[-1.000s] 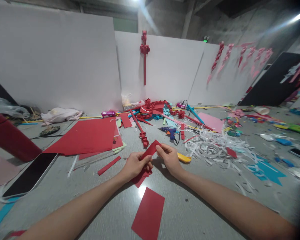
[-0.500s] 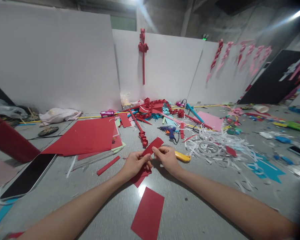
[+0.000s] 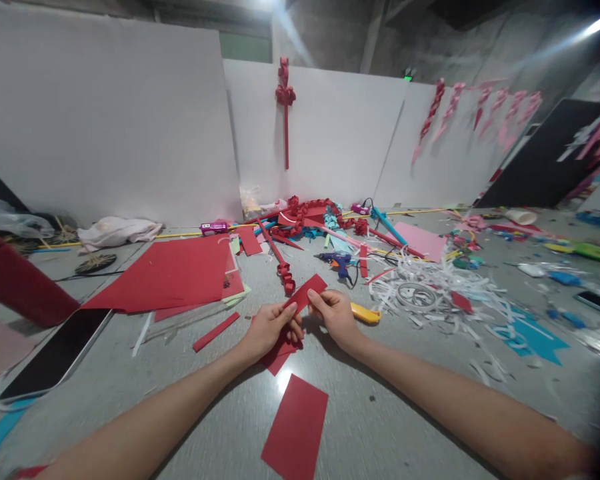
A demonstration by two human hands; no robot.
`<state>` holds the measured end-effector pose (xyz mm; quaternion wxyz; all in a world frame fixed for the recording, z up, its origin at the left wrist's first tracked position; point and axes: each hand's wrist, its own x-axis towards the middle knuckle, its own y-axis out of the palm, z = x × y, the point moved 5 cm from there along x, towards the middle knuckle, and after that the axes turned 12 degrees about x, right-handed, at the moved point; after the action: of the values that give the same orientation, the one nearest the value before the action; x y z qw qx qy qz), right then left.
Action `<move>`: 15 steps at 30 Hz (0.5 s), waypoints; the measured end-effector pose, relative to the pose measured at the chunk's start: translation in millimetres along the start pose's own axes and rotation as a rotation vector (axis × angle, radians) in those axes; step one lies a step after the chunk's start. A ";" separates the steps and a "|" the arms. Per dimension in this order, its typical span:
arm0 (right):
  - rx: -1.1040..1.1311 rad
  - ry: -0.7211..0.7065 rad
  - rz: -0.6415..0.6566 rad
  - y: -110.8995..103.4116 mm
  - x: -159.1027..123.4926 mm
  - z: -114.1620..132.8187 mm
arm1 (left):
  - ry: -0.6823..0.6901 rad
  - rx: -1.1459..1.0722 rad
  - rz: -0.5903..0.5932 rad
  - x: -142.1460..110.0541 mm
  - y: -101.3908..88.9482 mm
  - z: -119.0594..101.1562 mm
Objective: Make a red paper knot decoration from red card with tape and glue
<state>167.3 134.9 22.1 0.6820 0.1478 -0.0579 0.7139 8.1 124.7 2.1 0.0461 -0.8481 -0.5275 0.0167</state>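
Left hand: thumb and fingers gripping the strip's lower end, seemingly to anchor it.
Right hand: thumb and fingertips pinching the strip nearer its upper end, likely to guide it against that anchor.
Strip: red, slanting between both hands above the floor, apparently so each reaches it easily.
Red pieces: under the left hand; contact unclear.
Card: flat, nearest the camera, apart from both hands.
Cutter: yellow, just beside the right hand, presumably for quick reach.
Glue gun: farther out, lying down.
Scraps: white, heaped rightward, perhaps out of the way.
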 end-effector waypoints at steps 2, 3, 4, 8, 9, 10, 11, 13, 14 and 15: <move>0.019 0.008 0.004 0.3 -0.5 -0.5 | 0.001 -0.006 0.004 0.1 0.2 0.6; 0.028 0.012 0.007 0.5 -0.6 -1.0 | 0.002 -0.009 0.005 0.2 0.3 0.8; 0.036 0.017 0.006 0.6 -0.5 -1.6 | 0.001 -0.013 0.005 0.2 0.3 1.0; 0.055 0.012 -0.028 -0.3 0.1 -2.1 | -0.008 -0.017 0.014 0.0 1.2 1.9; 0.055 0.003 -0.038 -0.5 0.2 -1.7 | -0.011 -0.015 0.021 -0.2 1.7 2.0; 0.057 -0.007 -0.047 -0.6 0.2 -1.1 | -0.012 -0.015 0.028 -0.4 2.1 2.0; 0.061 -0.015 -0.053 -0.7 0.3 -0.6 | -0.011 -0.017 0.034 -0.7 2.5 1.9; 0.072 -0.025 -0.062 -1.2 0.5 -0.2 | -0.008 -0.021 0.039 -1.2 2.8 1.4; 0.077 -0.025 -0.063 -1.4 0.7 -0.3 | -0.006 -0.021 0.036 -1.4 2.7 1.1; 0.079 -0.022 -0.062 -1.5 0.9 -0.5 | -0.006 -0.018 0.033 -1.5 2.6 1.0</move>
<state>168.6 136.1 21.7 0.6968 0.1840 -0.0324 0.6926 9.6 122.3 0.9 0.0365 -0.8569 -0.5139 0.0152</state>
